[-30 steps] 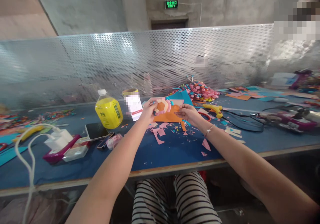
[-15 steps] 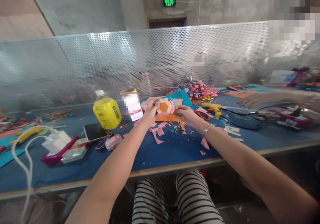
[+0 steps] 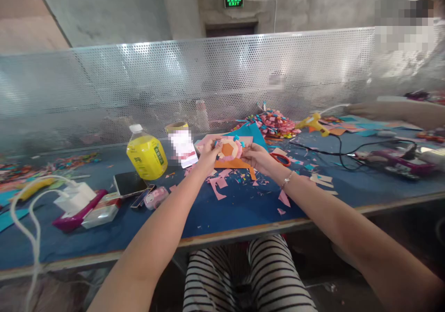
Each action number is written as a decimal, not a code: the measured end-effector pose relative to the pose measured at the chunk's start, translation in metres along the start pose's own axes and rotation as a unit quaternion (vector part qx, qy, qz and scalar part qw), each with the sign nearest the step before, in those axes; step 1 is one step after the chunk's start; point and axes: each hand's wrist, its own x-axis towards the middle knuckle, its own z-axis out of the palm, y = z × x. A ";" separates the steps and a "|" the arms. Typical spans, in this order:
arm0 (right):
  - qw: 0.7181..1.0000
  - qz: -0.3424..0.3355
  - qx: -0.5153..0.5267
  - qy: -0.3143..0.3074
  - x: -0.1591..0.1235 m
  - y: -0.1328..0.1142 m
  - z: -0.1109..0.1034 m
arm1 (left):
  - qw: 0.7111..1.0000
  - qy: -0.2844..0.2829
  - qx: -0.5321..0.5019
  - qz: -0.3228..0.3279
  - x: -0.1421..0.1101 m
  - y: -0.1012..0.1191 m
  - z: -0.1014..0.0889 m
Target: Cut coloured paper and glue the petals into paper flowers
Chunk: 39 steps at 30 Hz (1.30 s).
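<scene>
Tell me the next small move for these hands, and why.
Perhaps have the right hand press the pink edge of the paper piece while the left hand steadies it: the left hand holds the opposite side, and the right is at that edge.

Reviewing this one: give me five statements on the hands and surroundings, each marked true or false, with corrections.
1. The left hand and right hand both hold an orange-centred, multicoloured paper piece. True.
2. The clear plastic bottle of yellow liquid lies on its side. False: the bottle stands upright.
3. A heap of pink, blue and orange paper bits lies beyond the hands. True.
4. The black-screened rectangular phone lies right of the right hand. False: the phone lies left of the left hand.
5. A green exit sign shows above the perforated metal divider. True.
</scene>
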 end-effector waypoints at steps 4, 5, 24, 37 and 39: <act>1.000 0.006 -0.005 -0.011 -0.003 -0.004 0.001 | 1.000 -0.001 0.016 0.001 0.000 -0.001 -0.002; 1.000 0.009 -0.004 -0.014 -0.004 -0.005 0.002 | 1.000 0.003 0.020 0.003 0.000 -0.001 -0.002; 0.999 -0.004 -0.019 -0.045 -0.003 -0.005 0.004 | 0.993 0.045 0.071 0.081 0.000 -0.001 0.004; 0.876 -0.310 -0.368 0.033 0.005 -0.002 -0.009 | 0.959 -0.010 0.253 0.128 0.001 -0.001 0.000; 0.806 -0.376 -0.457 0.025 0.001 -0.006 -0.010 | 0.926 -0.028 0.324 0.190 0.002 0.001 -0.002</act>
